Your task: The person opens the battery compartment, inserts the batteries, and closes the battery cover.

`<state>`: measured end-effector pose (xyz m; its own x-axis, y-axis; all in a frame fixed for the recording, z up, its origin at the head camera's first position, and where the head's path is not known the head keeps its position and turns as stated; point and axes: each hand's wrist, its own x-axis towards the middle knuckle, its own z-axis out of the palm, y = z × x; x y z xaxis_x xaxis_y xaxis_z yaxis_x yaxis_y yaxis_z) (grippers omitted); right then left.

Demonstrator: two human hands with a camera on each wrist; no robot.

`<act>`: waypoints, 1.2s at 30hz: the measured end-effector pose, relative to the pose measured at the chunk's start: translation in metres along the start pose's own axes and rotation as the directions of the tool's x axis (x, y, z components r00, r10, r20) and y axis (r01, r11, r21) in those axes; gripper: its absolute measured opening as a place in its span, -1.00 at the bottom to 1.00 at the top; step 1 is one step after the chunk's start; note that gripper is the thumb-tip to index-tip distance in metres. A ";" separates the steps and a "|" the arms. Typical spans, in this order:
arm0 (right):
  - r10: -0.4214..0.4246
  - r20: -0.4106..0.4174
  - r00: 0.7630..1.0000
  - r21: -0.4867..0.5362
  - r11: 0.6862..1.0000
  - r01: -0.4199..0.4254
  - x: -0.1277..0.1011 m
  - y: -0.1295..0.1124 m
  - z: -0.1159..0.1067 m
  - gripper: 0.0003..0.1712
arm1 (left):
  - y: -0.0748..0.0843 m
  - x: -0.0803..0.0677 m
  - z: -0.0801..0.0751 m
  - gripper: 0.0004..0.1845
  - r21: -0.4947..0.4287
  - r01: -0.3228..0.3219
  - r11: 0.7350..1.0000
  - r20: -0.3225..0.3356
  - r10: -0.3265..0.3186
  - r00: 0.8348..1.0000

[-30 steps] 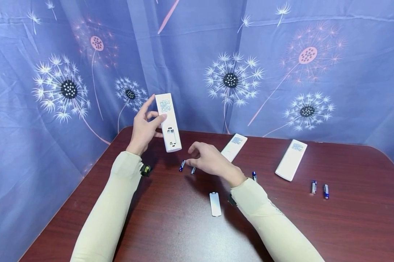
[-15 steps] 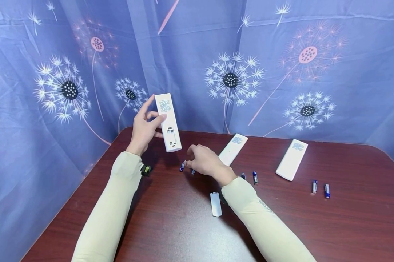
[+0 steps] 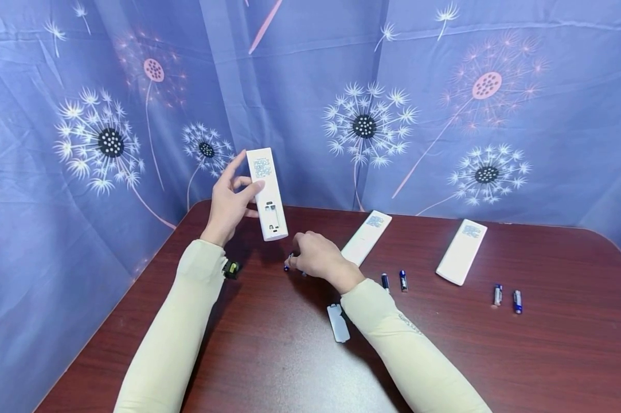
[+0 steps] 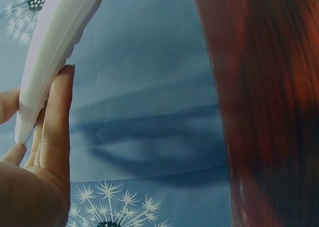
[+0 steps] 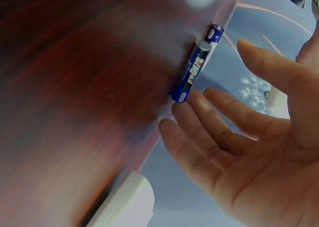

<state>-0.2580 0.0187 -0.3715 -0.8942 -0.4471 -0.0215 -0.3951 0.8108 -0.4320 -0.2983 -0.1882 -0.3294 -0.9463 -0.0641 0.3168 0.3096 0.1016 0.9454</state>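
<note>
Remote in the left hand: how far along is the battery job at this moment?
Done: the battery cover lies off on the table and the held remote shows an open, empty compartment. In hand: the left hand grips that remote upright, while the right hand reaches two batteries, fingers touching one, grip not yet closed. Left: loading both, refitting the cover.

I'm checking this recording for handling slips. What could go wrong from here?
The two batteries lie loose on the smooth table at the right hand's fingertips, so a nudge may roll them away. The left hand holds the remote aloft by its edges only; it might slip while attention is on the batteries.
</note>
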 end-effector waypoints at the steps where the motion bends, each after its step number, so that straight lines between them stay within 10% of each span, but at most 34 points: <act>1: 0.002 0.002 1.000 -0.005 1.000 -0.002 0.000 0.000 0.000 -0.49 | 0.000 0.000 0.000 -0.19 0.002 -0.001 1.000 0.000 0.001 1.000; 36: -0.036 -0.009 0.999 -0.166 0.985 0.034 0.004 -0.008 0.012 -0.72 | -0.004 0.002 0.001 -0.20 0.021 -0.002 1.000 0.004 0.002 1.000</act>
<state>-0.2559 0.0062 -0.3787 -0.8811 -0.4729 0.0021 -0.4550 0.8465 -0.2763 -0.3015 -0.1881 -0.3321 -0.9461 -0.0604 0.3181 0.3092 0.1226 0.9430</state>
